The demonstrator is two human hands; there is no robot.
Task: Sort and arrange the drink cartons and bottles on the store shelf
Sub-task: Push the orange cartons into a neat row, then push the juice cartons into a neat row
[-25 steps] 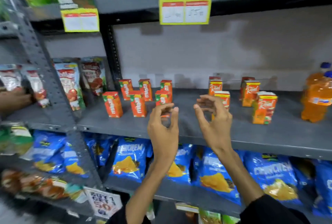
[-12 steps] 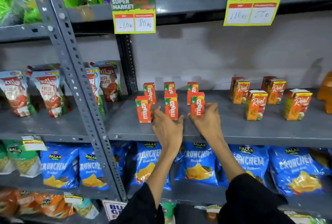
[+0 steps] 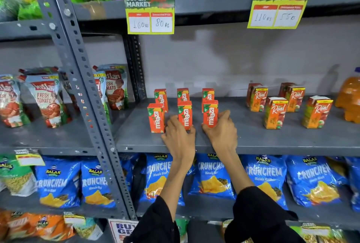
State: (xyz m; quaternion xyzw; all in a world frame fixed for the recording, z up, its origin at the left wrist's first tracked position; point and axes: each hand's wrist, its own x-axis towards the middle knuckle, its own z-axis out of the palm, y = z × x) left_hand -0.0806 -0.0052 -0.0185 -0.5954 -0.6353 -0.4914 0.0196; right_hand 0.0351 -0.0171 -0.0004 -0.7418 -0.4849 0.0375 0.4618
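Observation:
Several small orange Maaza cartons stand in two rows on the grey shelf. My left hand grips the base of the middle front Maaza carton. My right hand holds the right front Maaza carton around its lower part. The left front Maaza carton stands free beside my left hand. Further right stand several orange Real cartons, spaced apart. An orange drink bottle is at the shelf's far right edge, partly cut off.
Tomato sauce pouches fill the neighbouring shelf on the left, beyond a slanted grey upright. Blue Crunchem snack bags line the shelf below. Yellow price tags hang from the shelf above. Bare shelf lies between the Maaza and Real groups.
Both hands dropped from mid-air onto the shelf and closed on the front Maaza cartons. The view shifted left and closer, and the front row now looks evenly lined up.

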